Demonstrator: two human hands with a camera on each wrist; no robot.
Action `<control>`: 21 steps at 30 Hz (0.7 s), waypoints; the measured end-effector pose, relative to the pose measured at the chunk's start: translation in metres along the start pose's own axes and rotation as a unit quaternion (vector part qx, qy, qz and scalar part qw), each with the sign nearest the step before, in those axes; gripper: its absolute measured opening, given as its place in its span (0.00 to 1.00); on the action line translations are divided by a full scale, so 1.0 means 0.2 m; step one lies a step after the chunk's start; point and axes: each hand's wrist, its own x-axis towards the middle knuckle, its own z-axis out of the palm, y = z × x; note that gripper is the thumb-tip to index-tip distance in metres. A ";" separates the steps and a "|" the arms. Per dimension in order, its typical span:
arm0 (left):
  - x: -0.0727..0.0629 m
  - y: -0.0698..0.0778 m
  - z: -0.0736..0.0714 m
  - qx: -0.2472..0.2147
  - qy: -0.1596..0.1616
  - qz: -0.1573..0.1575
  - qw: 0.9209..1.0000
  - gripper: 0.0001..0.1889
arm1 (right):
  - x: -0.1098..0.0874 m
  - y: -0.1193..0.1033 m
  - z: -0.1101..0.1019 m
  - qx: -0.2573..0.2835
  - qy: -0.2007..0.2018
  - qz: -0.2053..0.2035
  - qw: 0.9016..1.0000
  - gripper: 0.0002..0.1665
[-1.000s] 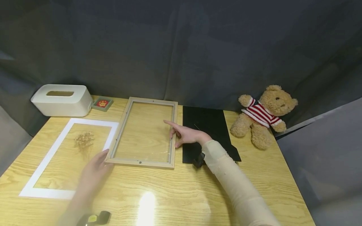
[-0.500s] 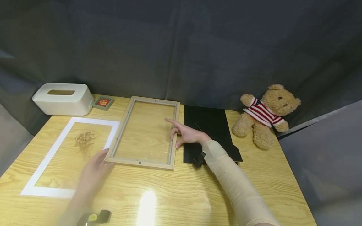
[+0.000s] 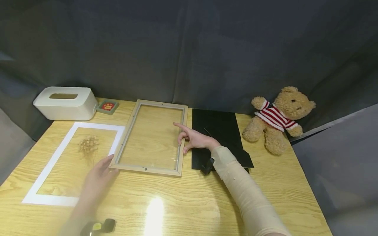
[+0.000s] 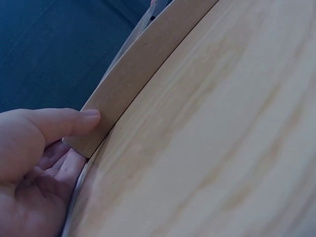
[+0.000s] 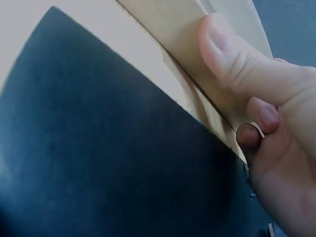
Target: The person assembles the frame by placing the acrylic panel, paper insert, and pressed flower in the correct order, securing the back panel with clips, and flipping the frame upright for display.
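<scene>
A light wooden picture frame (image 3: 159, 171) lies in the middle of the table with a clear pane inside. My left hand (image 3: 98, 177) grips its near left corner; in the left wrist view the thumb presses the side of the wooden rail (image 4: 133, 69), fingers beneath the corner. My right hand (image 3: 199, 139) holds the right rail between thumb and curled fingers, its index finger stretched out over the pane. The right wrist view shows that thumb against the rail's outer side (image 5: 170, 29). Beside it lies a black backing board (image 3: 218, 127), partly covered by the right wrist.
Left of the frame lies a white mat border (image 3: 56, 200) with dried flowers (image 3: 88, 144) inside its opening. Behind are a white tissue box (image 3: 65, 105) and a small grey-green tray (image 3: 107, 107). A teddy bear (image 3: 274, 119) sits at the back right, before a dark curtain (image 3: 147, 49).
The head view has shifted very slightly. Both hands keep their places on the picture frame, and the other things stay put.
</scene>
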 end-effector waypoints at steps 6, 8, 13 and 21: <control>0.01 -0.03 0.01 -0.005 0.000 -0.013 1.000 0.35 | -0.01 -0.01 0.00 0.001 -0.006 -0.018 1.000 0.67; 0.01 -0.03 0.01 0.000 0.000 -0.015 1.000 0.35 | 0.00 0.00 0.01 0.000 -0.009 -0.019 1.000 0.67; 0.00 0.00 0.01 0.001 -0.001 -0.019 1.000 0.36 | -0.02 -0.03 0.00 -0.035 -0.014 -0.021 0.999 0.69; 0.00 0.02 0.00 -0.004 -0.004 -0.020 1.000 0.37 | -0.01 0.01 -0.01 -0.074 -0.018 -0.020 0.997 0.72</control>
